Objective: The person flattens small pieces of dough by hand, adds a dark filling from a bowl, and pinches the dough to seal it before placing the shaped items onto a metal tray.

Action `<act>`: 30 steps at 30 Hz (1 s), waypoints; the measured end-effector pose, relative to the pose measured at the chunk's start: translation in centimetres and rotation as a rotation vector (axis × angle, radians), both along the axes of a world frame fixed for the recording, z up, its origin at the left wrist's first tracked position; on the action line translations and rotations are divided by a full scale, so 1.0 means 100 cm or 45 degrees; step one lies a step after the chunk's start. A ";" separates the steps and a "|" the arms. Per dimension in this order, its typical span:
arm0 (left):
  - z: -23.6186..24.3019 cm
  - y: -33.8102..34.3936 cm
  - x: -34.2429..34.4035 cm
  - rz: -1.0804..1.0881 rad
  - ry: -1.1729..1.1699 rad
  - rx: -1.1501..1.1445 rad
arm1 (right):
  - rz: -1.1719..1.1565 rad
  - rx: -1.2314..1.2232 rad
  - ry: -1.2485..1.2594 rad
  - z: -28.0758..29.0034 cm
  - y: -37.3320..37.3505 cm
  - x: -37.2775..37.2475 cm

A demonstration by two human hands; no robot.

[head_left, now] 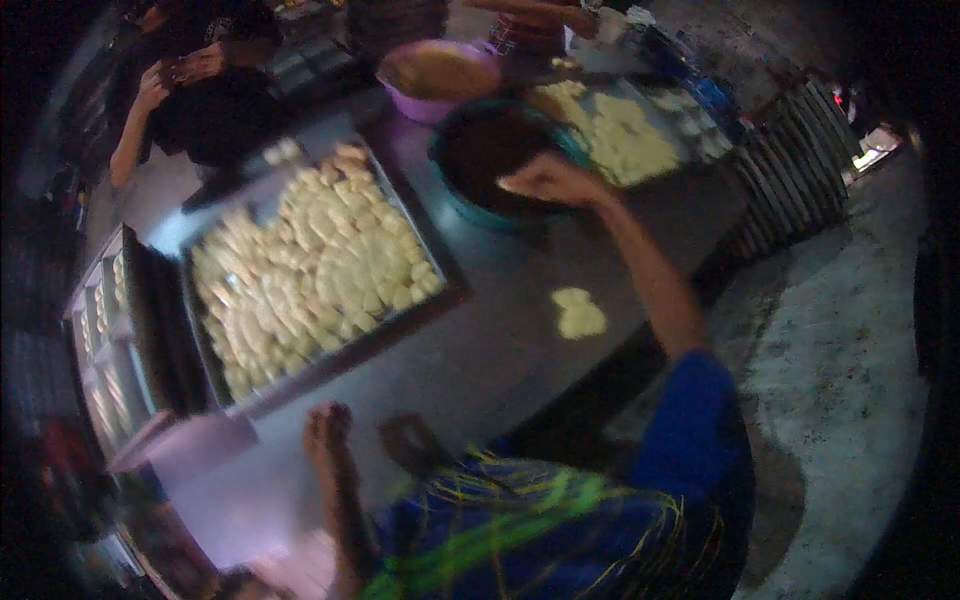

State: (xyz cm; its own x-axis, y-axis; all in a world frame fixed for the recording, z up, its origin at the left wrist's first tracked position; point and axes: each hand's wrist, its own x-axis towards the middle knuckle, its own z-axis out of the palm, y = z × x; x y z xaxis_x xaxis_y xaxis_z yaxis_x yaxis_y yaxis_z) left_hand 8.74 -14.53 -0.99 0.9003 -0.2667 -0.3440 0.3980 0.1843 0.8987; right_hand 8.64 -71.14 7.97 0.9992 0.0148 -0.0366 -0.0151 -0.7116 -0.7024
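Over the teal basin (440,165), which holds a dark filling-like mass, my right hand (550,182) reaches in with its fingers drawn together. A pale spot shows at the fingertips, but blur hides what they hold. My left hand (328,425) is curled closed above the near side of the metal table (450,370); whatever it may hold cannot be made out. Between the hands, toward the right edge, lies a flattened piece of pale dough (578,313). A large dark-rimmed tray (408,222) at left is filled with rows of small pale dough pieces (340,255).
Several flat dough pieces (625,140) lie beyond the teal basin. Behind stands a purple basin (438,82) with a yellowish-brown mass. Stacked trays (795,165) rise at right; a rack (105,340) stands at left. Another person's hands (180,78) are raised at the far left.
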 end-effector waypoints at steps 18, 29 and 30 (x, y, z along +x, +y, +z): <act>-0.007 -0.004 -0.010 0.017 0.066 -0.001 | 0.207 0.126 0.410 -0.019 -0.004 0.022; 0.006 -0.068 -0.011 -0.533 0.410 -0.307 | 0.019 1.517 0.208 -0.020 0.141 -0.015; 0.019 -0.081 -0.014 -0.549 0.441 -0.373 | 0.111 1.685 0.164 -0.029 0.172 -0.018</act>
State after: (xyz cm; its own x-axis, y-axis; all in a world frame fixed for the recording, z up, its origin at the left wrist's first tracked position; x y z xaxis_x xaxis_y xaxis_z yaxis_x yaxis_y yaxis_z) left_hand 7.34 -22.67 0.88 0.5397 -0.7086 -0.4545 0.7509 0.1611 0.6405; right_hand 6.80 -53.90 5.12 0.9837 0.1755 -0.0384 -0.1226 0.4991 -0.8578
